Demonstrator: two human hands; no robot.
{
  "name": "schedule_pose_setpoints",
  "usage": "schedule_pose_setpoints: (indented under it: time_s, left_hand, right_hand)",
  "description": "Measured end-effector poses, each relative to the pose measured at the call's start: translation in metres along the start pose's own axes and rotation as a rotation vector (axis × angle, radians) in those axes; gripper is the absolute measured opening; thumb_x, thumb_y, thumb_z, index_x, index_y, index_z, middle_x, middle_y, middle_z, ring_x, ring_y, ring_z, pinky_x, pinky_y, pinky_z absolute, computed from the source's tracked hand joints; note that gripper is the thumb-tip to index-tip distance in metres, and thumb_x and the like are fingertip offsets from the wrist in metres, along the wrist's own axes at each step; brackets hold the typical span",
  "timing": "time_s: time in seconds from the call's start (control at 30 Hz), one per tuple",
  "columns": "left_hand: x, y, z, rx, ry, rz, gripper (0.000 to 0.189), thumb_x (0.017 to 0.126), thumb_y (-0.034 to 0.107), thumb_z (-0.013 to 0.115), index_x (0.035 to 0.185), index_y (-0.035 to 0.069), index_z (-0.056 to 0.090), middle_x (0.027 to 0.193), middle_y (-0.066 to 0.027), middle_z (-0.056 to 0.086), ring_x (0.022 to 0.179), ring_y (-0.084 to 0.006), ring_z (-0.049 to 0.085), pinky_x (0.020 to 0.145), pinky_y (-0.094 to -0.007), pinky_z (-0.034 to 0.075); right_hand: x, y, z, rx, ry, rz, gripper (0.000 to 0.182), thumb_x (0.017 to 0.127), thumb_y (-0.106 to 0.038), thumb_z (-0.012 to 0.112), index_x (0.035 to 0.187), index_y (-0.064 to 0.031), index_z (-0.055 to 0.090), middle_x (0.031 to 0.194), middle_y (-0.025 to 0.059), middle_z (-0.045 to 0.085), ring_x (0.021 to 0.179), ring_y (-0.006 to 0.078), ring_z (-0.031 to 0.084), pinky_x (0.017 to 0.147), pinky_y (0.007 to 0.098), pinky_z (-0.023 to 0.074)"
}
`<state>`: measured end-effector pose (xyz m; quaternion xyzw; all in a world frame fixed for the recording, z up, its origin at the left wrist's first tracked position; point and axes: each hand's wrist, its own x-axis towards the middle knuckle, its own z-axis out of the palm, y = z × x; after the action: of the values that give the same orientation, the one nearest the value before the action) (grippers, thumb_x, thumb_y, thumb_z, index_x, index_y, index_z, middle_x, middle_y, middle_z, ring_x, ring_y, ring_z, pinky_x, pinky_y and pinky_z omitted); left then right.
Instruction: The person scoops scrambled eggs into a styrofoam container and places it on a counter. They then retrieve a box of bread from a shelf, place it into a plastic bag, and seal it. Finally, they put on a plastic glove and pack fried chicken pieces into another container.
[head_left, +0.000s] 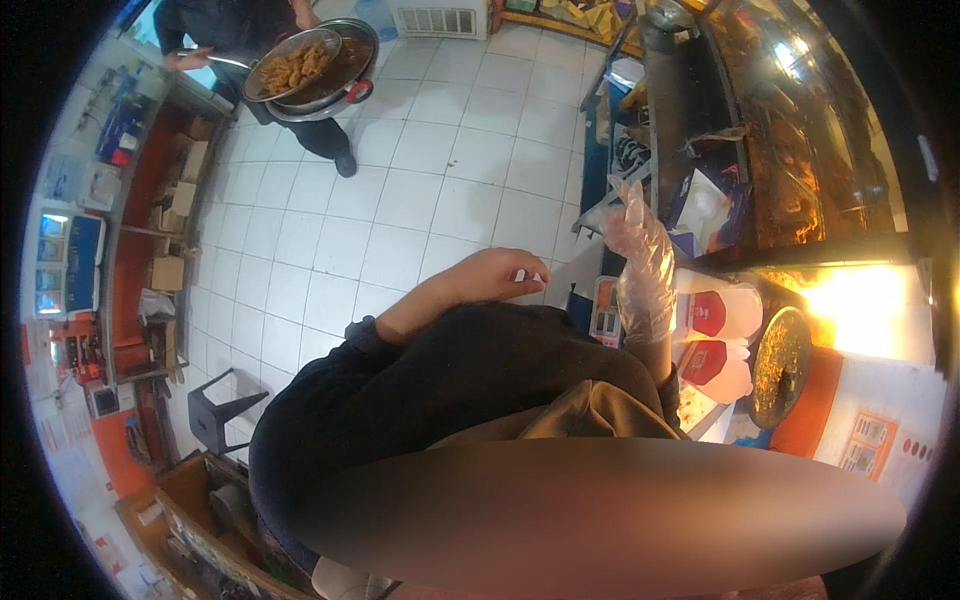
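Note:
My left hand (499, 274) is bare and held in front of my body, its fingers curled around a small white item (520, 276) that is mostly hidden. To the right, my right hand (634, 229) wears a loose clear plastic glove and is raised with its fingers extended. Nothing is plainly held in it. Beside the gloved wrist stand two white and red printed packages (726, 313). Just beyond the hand are a blue and white box (701, 206) and a crumpled clear plastic bag (596, 214).
A person (225, 30) at the upper left carries a large metal pan (364, 56) and a strainer of fried food (296, 69). A black stool (217, 412) stands on the tiled floor at left. Along the right runs a lit glass display case (795, 150); shelves with boxes (169, 274) line the left.

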<state>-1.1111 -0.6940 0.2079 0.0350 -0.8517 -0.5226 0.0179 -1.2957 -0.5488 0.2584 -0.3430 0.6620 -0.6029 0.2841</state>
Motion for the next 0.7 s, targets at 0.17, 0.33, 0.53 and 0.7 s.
schedule_pose_setpoints:
  time_s: [0.17, 0.33, 0.53, 0.7]
  left_hand:
    - [-0.013, -0.014, -0.004, -0.032, -0.013, -0.072, 0.019, 0.086, 0.019, 0.059, 0.102, 0.009, 0.06, 0.097, -0.0082, 0.062, 0.089, -0.0213, 0.059, 0.075, -0.0329, 0.048]
    - [-0.035, -0.035, -0.001, -0.087, -0.006, -0.104, 0.021, 0.086, 0.018, 0.059, 0.103, 0.007, 0.059, 0.096, -0.01, 0.062, 0.092, -0.0235, 0.059, 0.078, -0.0355, 0.047]
    - [-0.039, -0.049, 0.014, -0.311, 0.039, -0.138, 0.02, 0.086, 0.019, 0.059, 0.101, 0.006, 0.061, 0.092, -0.0126, 0.062, 0.083, -0.0239, 0.061, 0.075, -0.0327, 0.046]
    - [0.005, -0.039, 0.015, -0.133, -0.109, -0.268, 0.02, 0.086, 0.019, 0.059, 0.101, 0.005, 0.061, 0.086, -0.0114, 0.062, 0.078, -0.0214, 0.06, 0.074, -0.0327, 0.047]
  right_hand:
    - [0.028, 0.016, 0.029, 0.061, -0.192, -0.079, 0.064, 0.086, -0.042, 0.057, 0.134, -0.0043, 0.04, 0.133, 0.014, 0.042, 0.125, 0.0201, 0.037, 0.104, 0.032, 0.0266]
    - [0.067, 0.037, 0.08, -0.189, -0.449, -0.152, 0.065, 0.088, -0.04, 0.055, 0.139, -0.0089, 0.031, 0.139, 0.0152, 0.036, 0.128, 0.0244, 0.034, 0.105, 0.0351, 0.0266]
    - [0.069, 0.032, 0.121, -0.298, -0.592, -0.088, 0.05, 0.09, -0.037, 0.051, 0.13, -0.0087, 0.044, 0.124, 0.015, 0.05, 0.11, 0.0231, 0.051, 0.096, 0.0336, 0.0391]
    - [0.039, 0.033, 0.059, -0.302, -0.529, 0.021, 0.044, 0.09, -0.043, 0.049, 0.111, -0.0053, 0.06, 0.104, 0.0164, 0.061, 0.096, 0.0294, 0.058, 0.085, 0.036, 0.0453]
